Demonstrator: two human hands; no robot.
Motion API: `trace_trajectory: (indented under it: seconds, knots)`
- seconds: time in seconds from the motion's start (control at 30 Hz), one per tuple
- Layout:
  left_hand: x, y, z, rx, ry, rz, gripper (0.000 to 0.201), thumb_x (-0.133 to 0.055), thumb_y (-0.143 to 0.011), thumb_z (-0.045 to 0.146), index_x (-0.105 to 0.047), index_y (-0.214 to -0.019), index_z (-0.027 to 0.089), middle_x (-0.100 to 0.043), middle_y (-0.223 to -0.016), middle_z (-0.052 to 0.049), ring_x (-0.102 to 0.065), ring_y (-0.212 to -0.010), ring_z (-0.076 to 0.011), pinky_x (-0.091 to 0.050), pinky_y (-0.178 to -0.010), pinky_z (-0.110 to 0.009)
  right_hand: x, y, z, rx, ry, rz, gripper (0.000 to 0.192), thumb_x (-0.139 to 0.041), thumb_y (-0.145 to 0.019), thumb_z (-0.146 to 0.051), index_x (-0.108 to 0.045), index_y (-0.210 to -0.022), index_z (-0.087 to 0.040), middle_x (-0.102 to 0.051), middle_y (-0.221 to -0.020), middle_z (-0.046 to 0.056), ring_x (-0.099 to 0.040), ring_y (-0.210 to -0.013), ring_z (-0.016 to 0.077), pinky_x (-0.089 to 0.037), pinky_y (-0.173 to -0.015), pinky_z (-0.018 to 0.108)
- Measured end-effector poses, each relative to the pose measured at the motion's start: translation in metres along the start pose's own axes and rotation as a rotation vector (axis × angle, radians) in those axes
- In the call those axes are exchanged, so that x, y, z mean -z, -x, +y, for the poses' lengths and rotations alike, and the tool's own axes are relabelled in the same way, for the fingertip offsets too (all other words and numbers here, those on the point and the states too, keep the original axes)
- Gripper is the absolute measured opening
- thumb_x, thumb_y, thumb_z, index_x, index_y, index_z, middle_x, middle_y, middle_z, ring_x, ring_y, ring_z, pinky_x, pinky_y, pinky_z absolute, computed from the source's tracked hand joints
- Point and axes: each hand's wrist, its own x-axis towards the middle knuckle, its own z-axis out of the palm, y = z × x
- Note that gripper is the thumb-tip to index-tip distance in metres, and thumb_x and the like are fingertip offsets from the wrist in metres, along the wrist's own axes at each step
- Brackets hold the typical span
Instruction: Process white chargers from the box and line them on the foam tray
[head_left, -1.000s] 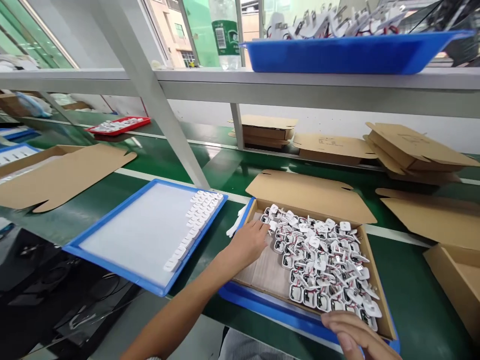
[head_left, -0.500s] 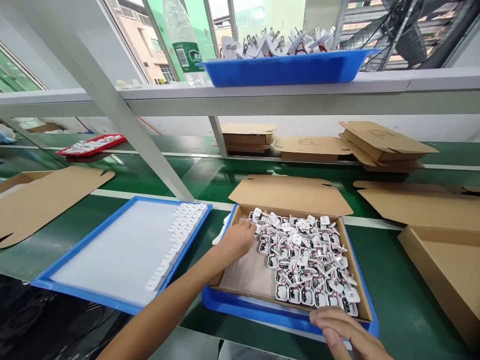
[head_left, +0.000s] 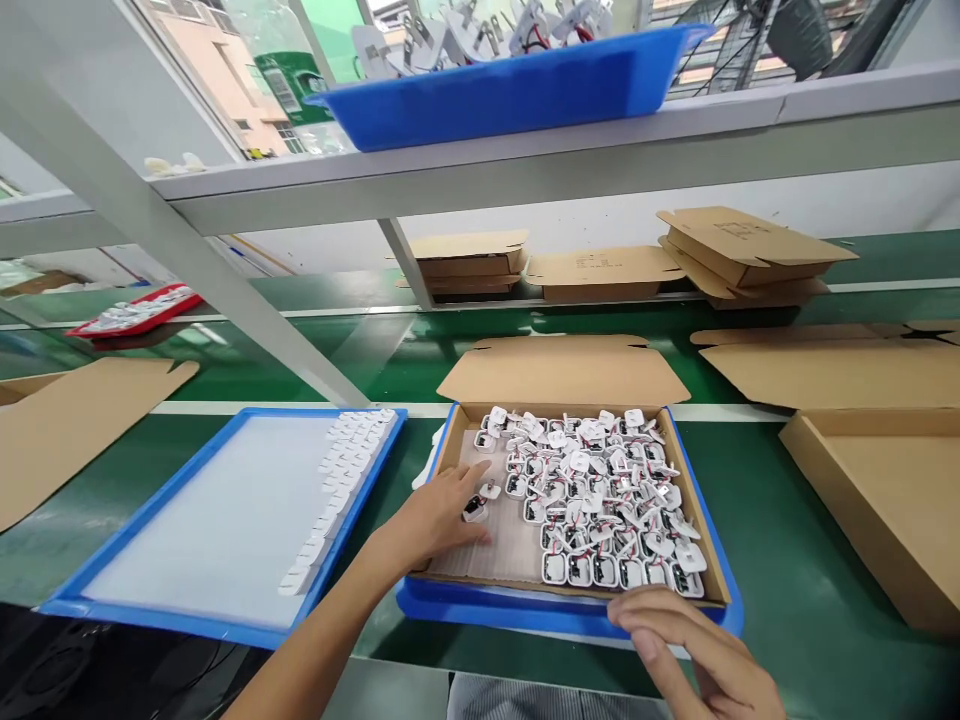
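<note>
In the head view, my left hand [head_left: 437,512] is inside the left part of an open cardboard box [head_left: 442,572]. Its thumb and index finger are spread on either side of a small white part [head_left: 475,508] with a dark inside and a flap. It lies apart from the many similar white square parts with red wires [head_left: 600,500] that fill the right of the box. A white square part [head_left: 485,440] sits near the back left corner. My right hand [head_left: 694,650] hovers at the front right edge, fingers loosely bent, with nothing seen in it.
A blue-rimmed tray [head_left: 187,520] with rows of white pieces [head_left: 349,470] lies left. A blue tray [head_left: 525,625] is under the box. Open cardboard boxes [head_left: 885,500] stand right, folded ones [head_left: 742,250] behind. A shelf [head_left: 480,180] overhead bears a blue bin [head_left: 510,95].
My left hand has moved from the box's back left corner toward the front and opened; a white part now shows between its fingers. My right hand stays near the front edge. The view has shifted.
</note>
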Motion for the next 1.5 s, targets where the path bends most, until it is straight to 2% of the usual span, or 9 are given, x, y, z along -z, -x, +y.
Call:
trace_trajectory:
  seconds: [0.13, 0.27, 0.37, 0.57, 0.73, 0.9, 1.07, 1.27, 1.5]
  knots:
    - [-0.006, 0.005, 0.003, -0.003, -0.008, -0.009, 0.061, -0.055, -0.090, 0.023, -0.049, -0.150, 0.012, -0.068, -0.137, -0.026, -0.071, -0.118, -0.0437, -0.055, -0.096, -0.056, 0.000, -0.001, -0.001, 0.000, -0.061, -0.019, 0.030, -0.061, -0.099, -0.010, -0.074, -0.114, -0.032, -0.079, -0.104, 0.003, -0.077, -0.097, 0.0176, -0.065, -0.084, 0.028]
    - [-0.007, 0.024, 0.010, -0.023, 0.167, 0.180, 0.056, -0.051, -0.099, 0.045, -0.045, -0.149, 0.019, -0.074, -0.127, -0.019, -0.078, -0.091, -0.0353, -0.063, -0.074, -0.044, -0.008, 0.000, -0.001, -0.180, -0.091, 0.026, 0.029, -0.061, -0.102, -0.019, -0.073, -0.119, -0.039, -0.077, -0.109, 0.001, -0.074, -0.103, 0.0161, -0.064, -0.087, 0.027]
    - [-0.013, 0.046, 0.039, -0.215, 0.366, 0.367, 0.050, -0.066, -0.094, 0.041, -0.051, -0.140, 0.028, -0.076, -0.119, -0.009, -0.076, -0.087, -0.0260, -0.063, -0.075, -0.035, -0.018, -0.003, 0.002, -0.205, -0.183, 0.024, 0.038, -0.068, -0.099, -0.028, -0.065, -0.133, -0.042, -0.074, -0.116, 0.001, -0.073, -0.106, 0.0162, -0.062, -0.094, 0.029]
    - [-0.033, 0.061, 0.096, -0.529, 0.603, 0.365, 0.045, -0.057, -0.096, 0.009, -0.057, -0.136, 0.029, -0.067, -0.119, -0.007, -0.068, -0.109, -0.0197, -0.059, -0.092, -0.031, -0.029, -0.012, 0.009, -0.155, -0.209, 0.111, 0.032, -0.073, -0.095, -0.026, -0.070, -0.124, -0.041, -0.071, -0.112, 0.000, -0.071, -0.099, 0.0121, -0.060, -0.088, 0.020]
    - [-0.044, 0.063, 0.094, -0.440, 0.773, 0.282, 0.047, -0.059, -0.098, 0.010, -0.059, -0.139, 0.035, -0.064, -0.135, -0.007, -0.066, -0.121, -0.0210, -0.058, -0.100, -0.035, -0.023, -0.018, 0.006, -0.103, -0.124, 0.030, 0.038, -0.067, -0.098, -0.018, -0.069, -0.130, -0.037, -0.069, -0.122, 0.005, -0.069, -0.114, 0.0164, -0.060, -0.096, 0.026]
    - [-0.051, 0.065, 0.093, -0.279, 1.097, 0.127, 0.035, -0.067, -0.098, 0.028, -0.067, -0.133, 0.035, -0.068, -0.132, -0.008, -0.071, -0.110, -0.0236, -0.062, -0.086, -0.033, -0.021, -0.023, 0.001, -0.032, -0.027, -0.007, 0.036, -0.063, -0.098, -0.012, -0.069, -0.126, -0.033, -0.070, -0.119, 0.006, -0.070, -0.111, 0.0177, -0.060, -0.094, 0.029]
    - [-0.055, 0.060, 0.097, -0.243, 1.209, 0.231, 0.027, -0.067, -0.098, 0.027, -0.073, -0.124, 0.030, -0.066, -0.124, -0.009, -0.070, -0.108, -0.0221, -0.060, -0.086, -0.029, -0.028, -0.020, 0.002, 0.019, 0.069, 0.045, 0.028, -0.070, -0.092, -0.009, -0.066, -0.113, -0.027, -0.070, -0.116, 0.006, -0.070, -0.108, 0.0186, -0.059, -0.094, 0.032]
    - [-0.060, 0.056, 0.100, -0.275, 1.217, 0.365, 0.021, -0.066, -0.098, 0.019, -0.075, -0.115, 0.028, -0.071, -0.117, -0.008, -0.070, -0.111, -0.0208, -0.059, -0.088, -0.026, -0.044, -0.019, -0.003, 0.155, 0.139, 0.142, 0.020, -0.072, -0.089, -0.007, -0.059, -0.092, -0.022, -0.066, -0.094, 0.004, -0.069, -0.085, 0.0175, -0.057, -0.073, 0.032]
    - [-0.058, 0.055, 0.097, -0.282, 1.263, 0.400, 0.020, -0.068, -0.097, 0.019, -0.079, -0.111, 0.024, -0.073, -0.114, -0.011, -0.073, -0.105, -0.0228, -0.061, -0.083, -0.028, -0.028, -0.022, -0.011, 0.365, 0.393, -0.212, 0.048, -0.063, -0.096, -0.004, -0.055, -0.140, -0.020, -0.071, -0.110, 0.014, -0.070, -0.099, 0.0235, -0.064, -0.081, 0.039]
